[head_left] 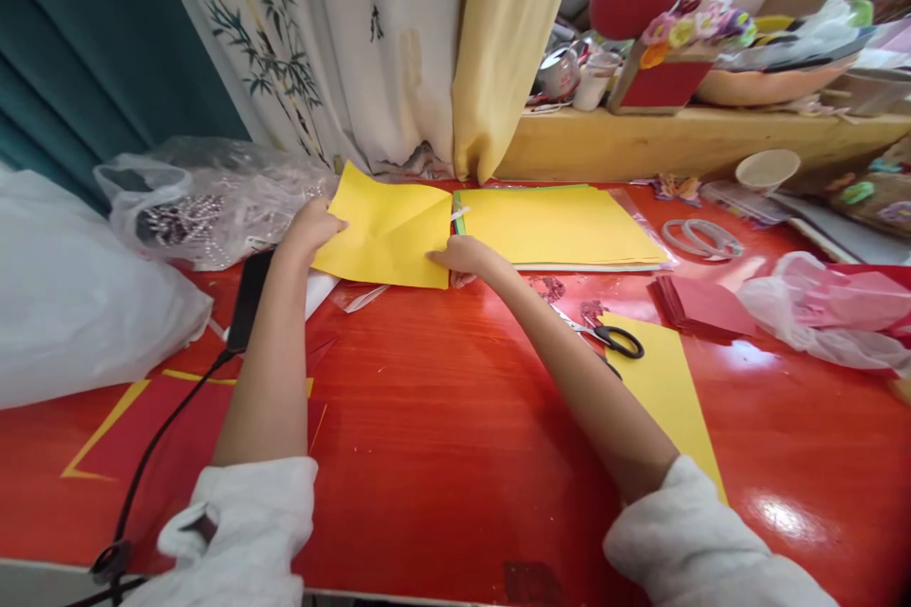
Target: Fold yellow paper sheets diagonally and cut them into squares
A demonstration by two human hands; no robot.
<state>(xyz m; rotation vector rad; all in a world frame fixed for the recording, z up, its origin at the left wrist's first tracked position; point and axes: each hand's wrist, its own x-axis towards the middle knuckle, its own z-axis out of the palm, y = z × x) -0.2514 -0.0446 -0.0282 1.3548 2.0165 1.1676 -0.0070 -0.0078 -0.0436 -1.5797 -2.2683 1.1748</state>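
A yellow sheet of paper point(388, 232), slightly bent, is stretched between my two hands at the far side of the red table. My left hand point(311, 232) is closed on its left edge, thumb on top. At the lower right corner, my right hand point(461, 256) pinches the same sheet. Just right of it lies a stack of yellow paper point(559, 226), with a green edge showing beneath and clear plastic around it. Scissors with black handles point(618, 340) rest partly on another yellow sheet point(665, 389), near my right forearm.
On the left stand a white plastic bag point(85, 289), a clear bag of beads point(206, 209) and a black phone point(250, 299) with a cable. Red sheets with yellow edges point(163, 436) lie nearer. Rightward are red paper squares point(701, 306), a clear tape-like coil point(701, 239) and a pink-white bag point(818, 303).
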